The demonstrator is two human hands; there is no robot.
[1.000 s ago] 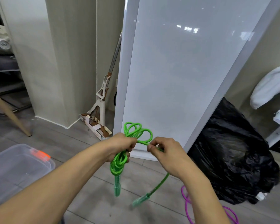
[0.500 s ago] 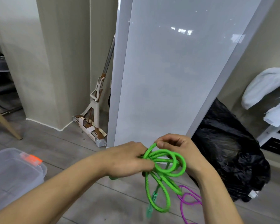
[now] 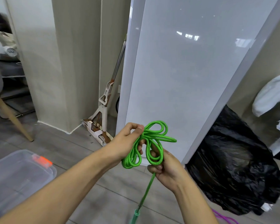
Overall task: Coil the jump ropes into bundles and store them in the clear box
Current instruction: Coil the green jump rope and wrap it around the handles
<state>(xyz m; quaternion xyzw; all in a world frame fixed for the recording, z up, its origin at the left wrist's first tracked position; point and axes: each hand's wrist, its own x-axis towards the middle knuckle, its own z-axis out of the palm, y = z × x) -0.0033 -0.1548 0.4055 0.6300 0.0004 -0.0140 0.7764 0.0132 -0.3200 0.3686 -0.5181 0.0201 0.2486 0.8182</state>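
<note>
Green jump rope in both hands

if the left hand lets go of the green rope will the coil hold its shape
Probably not: the green rope droops in uneven, splayed loops, so it looks floppy. Its tail hangs straight below the right hand, suggesting the handle would drag it loose.

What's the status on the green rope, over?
Left hand shut on green jump rope coils. Right hand pinching the loose tail. Clear box lower left, lid on. Nothing blocking.
</note>
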